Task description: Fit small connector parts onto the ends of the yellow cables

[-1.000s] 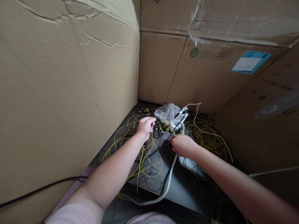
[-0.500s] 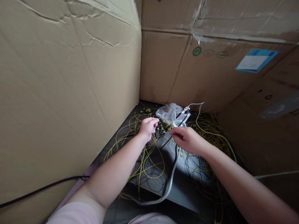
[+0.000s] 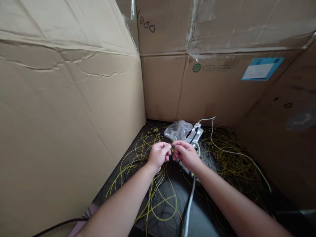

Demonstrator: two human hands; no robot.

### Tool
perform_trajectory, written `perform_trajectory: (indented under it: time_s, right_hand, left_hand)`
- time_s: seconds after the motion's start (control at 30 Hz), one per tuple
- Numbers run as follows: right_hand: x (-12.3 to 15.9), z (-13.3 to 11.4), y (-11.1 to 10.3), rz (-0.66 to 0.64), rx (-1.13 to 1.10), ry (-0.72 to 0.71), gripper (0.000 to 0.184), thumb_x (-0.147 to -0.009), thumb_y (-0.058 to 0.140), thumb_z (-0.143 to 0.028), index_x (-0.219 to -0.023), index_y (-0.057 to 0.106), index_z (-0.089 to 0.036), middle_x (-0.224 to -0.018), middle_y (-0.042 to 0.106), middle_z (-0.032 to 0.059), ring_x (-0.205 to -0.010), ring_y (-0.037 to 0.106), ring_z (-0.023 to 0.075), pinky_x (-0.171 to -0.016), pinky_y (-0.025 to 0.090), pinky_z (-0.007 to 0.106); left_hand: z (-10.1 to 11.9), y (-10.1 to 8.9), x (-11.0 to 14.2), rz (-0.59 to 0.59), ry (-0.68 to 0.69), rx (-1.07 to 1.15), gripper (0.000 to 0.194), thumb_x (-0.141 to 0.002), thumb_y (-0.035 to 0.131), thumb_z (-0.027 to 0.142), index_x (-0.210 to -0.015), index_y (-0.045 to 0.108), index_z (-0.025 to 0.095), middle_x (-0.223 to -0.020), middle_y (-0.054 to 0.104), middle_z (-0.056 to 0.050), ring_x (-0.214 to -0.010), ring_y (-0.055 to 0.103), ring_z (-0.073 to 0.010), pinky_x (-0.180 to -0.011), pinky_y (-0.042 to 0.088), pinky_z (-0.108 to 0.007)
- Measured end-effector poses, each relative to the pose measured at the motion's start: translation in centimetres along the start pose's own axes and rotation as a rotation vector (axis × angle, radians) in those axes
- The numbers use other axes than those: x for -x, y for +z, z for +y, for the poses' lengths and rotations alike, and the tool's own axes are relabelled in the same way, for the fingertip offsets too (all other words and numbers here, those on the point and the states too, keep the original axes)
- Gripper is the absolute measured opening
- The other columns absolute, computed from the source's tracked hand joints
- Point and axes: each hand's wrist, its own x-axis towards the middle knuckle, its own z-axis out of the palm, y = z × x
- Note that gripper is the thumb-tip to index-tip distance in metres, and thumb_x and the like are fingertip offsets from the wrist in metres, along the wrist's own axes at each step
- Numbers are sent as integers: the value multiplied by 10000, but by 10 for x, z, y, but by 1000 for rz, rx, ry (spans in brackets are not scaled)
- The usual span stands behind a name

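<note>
Our left hand (image 3: 158, 157) and right hand (image 3: 188, 157) nearly meet, fingers closed in pinches; we cannot tell on what. Below our left hand, yellow cables (image 3: 164, 220) loop across the surface (image 3: 202, 212), partly hidden by our forearm.

The thin yellow wires (image 3: 151, 191) lay loose on the left of the dark table (image 3: 180, 184), bent in big, messy loops that crossed over each other. Some ran down to the near side. Small yellow and black bits (image 3: 156, 131) sat in a little heap at the far left. They were too tiny to see well.
</note>
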Motion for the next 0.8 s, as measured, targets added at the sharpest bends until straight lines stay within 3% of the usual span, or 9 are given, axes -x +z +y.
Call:
perform_trajectory:
  time_s: [0.17, 0.37, 0.53, 0.7, 0.8]
  right_hand:
    - [1, 1, -11, -23, -247, 47, 256, -630, 641, -182, -882, 626, -146, -602, 537, -17, -533, 516, 100, -557, 491, 287]
    - [3, 5, -14, -31, -328, 45, 369, -602, 710, -161, -963, 636, -178, -691, 584, -15, -584, 548, 89, -618, 489, 268]
    - [2, 7, -14, -14, -336, 30, 349, -647, 718, -225, -979, 622, -179, -721, 596, -6, -583, 553, 84, -623, 496, 269]
    - [0, 11, -14, -54, -319, 4, 251, -744, 636, -332, -941, 611, -178, -612, 540, -26, -515, 527, 85, -543, 478, 255]
    - [-2, 14, -15, -45, -331, -10, 242, -761, 616, -351, -921, 611, -169, -686, 562, -4, -568, 536, 91, -594, 498, 285]
  left_hand:
    - [0, 3, 0, 4, 5, -62, 224, -691, 613, 347, -611, 558, 145, -519, 531, 11, -355, 424, -55, -352, 276, -185]
    - [-2, 5, 1, 4, 8, -89, 204, -718, 596, 327, -640, 564, 141, -537, 546, 4, -370, 425, -56, -355, 288, -183]
    - [-2, 4, 0, 5, 35, -106, 198, -733, 585, 310, -638, 565, 138, -534, 544, 4, -370, 424, -55, -364, 300, -184]
    - [-2, 2, -1, 22, 13, -112, 188, -726, 595, 305, -648, 571, 136, -512, 522, 16, -371, 411, -52, -361, 282, -181]
    - [-1, 2, -1, -1, -37, -75, 184, -715, 605, 299, -648, 568, 131, -502, 502, 24, -365, 383, -38, -355, 245, -173]
